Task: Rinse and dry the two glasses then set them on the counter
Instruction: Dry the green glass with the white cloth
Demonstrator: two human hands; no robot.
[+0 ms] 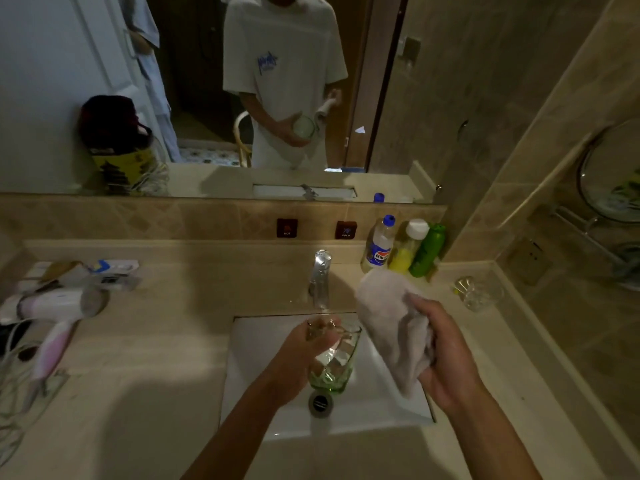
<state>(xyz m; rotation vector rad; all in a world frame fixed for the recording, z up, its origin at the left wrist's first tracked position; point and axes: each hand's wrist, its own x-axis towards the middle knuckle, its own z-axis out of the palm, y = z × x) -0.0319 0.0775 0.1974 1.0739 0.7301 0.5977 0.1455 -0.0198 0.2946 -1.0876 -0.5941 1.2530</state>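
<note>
My left hand (304, 355) grips a green-tinted glass (332, 368) near its rim and holds it over the white sink (263, 375), mouth under the chrome tap (320, 275). A thin stream of water runs from the tap into the glass. Beside the glass, my right hand (446, 355) clutches a crumpled grey-white towel (391, 323) above the right side of the sink. A second, clear glass (479, 292) stands on the counter at the far right, by the wall.
Three bottles (403, 247) stand behind the towel against the backsplash. A pink and white hair dryer (59, 317) with its cord and some small packets (104, 271) lie on the left counter. A mirror (207, 98) fills the wall ahead.
</note>
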